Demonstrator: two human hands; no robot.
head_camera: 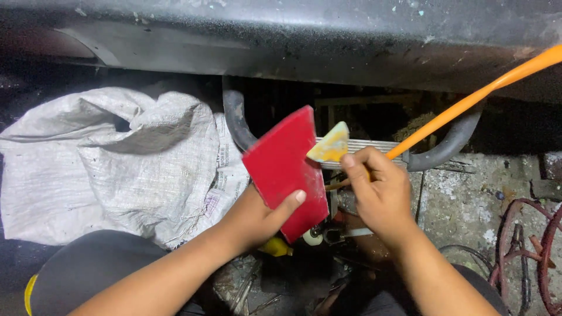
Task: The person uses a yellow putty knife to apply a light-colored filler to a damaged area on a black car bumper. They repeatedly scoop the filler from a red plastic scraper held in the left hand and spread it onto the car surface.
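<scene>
Roughly, left to right, as seen from the head camera:

Woven sack [105, 158]: crumpled on the left under the dark vehicle body [304, 41]; close enough to catch a smear if filler drops that way.

Left hand [257, 219]: closed on the lower end of the red board [285, 169], thumb laid over the front face, fingers hidden behind; held tilted and unsupported above the clutter on the floor.

Red board: between the two hands, in front of the gap under the body; likely to slip or twist in a thumb-only pinch if pressed hard.

Yellowish spreader [329, 144]: tip touching the board's right edge; any paste on it too faint to tell; could wipe off onto the hose [235, 117] behind or fall.

Right hand [380, 196]: curled shut around the spreader's lower part, index finger stretched along it.

Orange tube [468, 102]: passing just beside the right hand, running up to the right; grip on it unclear; possible snag on a sideways stroke.

Red cable loops [530, 246]: on the floor far right, well apart.
</scene>
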